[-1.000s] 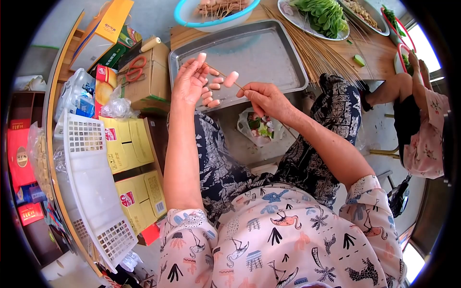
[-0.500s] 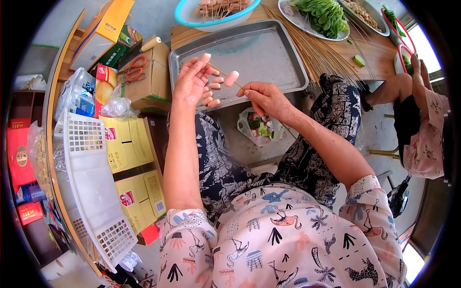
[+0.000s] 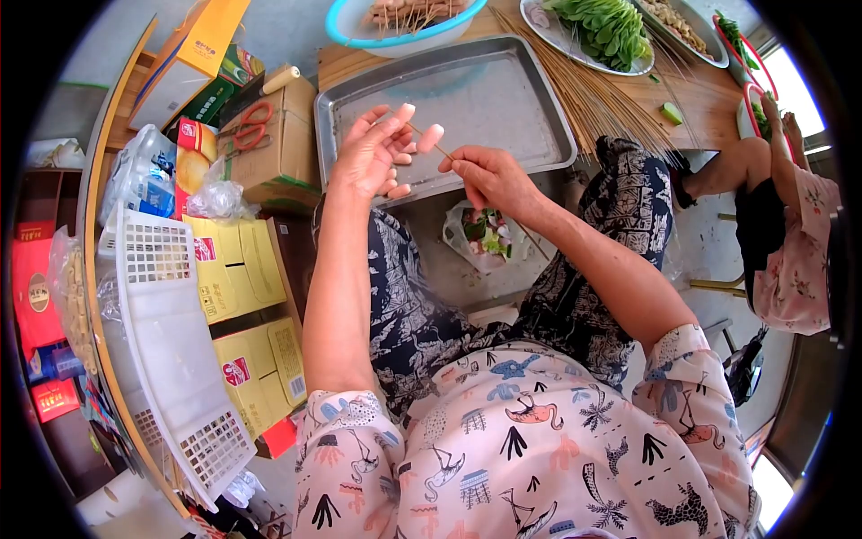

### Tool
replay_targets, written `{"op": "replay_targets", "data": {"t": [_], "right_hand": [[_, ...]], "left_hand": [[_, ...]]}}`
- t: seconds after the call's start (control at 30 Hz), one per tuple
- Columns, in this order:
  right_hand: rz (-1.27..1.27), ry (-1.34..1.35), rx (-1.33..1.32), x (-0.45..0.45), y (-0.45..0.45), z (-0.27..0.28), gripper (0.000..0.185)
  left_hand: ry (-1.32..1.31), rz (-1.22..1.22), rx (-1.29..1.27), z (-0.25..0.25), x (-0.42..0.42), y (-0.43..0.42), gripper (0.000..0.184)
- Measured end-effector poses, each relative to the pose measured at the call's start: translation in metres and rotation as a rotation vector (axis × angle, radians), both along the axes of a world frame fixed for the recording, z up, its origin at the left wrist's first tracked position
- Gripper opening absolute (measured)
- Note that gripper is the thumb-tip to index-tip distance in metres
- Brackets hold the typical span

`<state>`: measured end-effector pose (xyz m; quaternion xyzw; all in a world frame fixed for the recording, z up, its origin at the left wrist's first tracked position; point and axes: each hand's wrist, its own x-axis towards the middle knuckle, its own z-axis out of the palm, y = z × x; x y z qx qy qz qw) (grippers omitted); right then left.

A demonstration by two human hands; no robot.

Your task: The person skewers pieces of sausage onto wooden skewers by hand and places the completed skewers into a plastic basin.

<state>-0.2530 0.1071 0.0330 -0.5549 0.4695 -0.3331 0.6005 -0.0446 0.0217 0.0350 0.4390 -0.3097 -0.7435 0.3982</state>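
A thin wooden skewer (image 3: 440,151) with a pink sausage piece (image 3: 430,137) on it is pinched in my right hand (image 3: 489,180). My left hand (image 3: 366,154) holds a second sausage piece (image 3: 405,113) between thumb and fingers, near the skewer's other end. Whether the skewer enters that piece cannot be made out. Both hands are over the near left part of a metal tray (image 3: 530,166). A few more sausage pieces (image 3: 398,191) lie in the tray beside my left hand, partly hidden by its fingers.
Many loose skewers (image 3: 597,103) lie right of the tray. A blue-rimmed basin (image 3: 404,42), a plate of greens (image 3: 597,36) and a dish (image 3: 687,31) stand behind. Scissors (image 3: 253,126) rest on a carton (image 3: 278,153) at left. Another person's arm (image 3: 779,153) is at far right.
My left hand has moved slightly right with its sausage piece, while my right hand has shifted slightly left with the skewer. The two sausage pieces are closer together.
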Motion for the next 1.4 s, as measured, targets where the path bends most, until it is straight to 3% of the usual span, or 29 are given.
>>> {"op": "replay_targets", "data": {"t": [0.13,0.27,0.47,0.67,0.87,1.4], "right_hand": [[-0.013,-0.015,0.027,0.003,-0.003,-0.006,0.026],[-0.030,-0.031,-0.022,0.005,-0.006,-0.009,0.026],[-0.065,-0.025,-0.034,0.005,-0.006,-0.005,0.024],[-0.081,-0.071,-0.004,0.003,-0.005,-0.003,0.024],[-0.089,-0.024,0.031,0.000,-0.001,-0.001,0.025],[-0.094,-0.039,0.016,-0.004,0.000,0.002,0.026]], "left_hand": [[-0.097,-0.041,-0.079,-0.003,-0.006,0.005,0.056],[-0.122,-0.081,-0.119,-0.002,-0.008,0.005,0.058],[-0.121,-0.121,-0.154,-0.002,-0.007,0.005,0.051],[-0.026,-0.107,-0.129,-0.008,-0.002,0.003,0.029],[-0.128,0.000,-0.052,-0.006,-0.002,0.007,0.026],[-0.222,0.090,-0.139,-0.013,-0.005,0.005,0.022]]}}
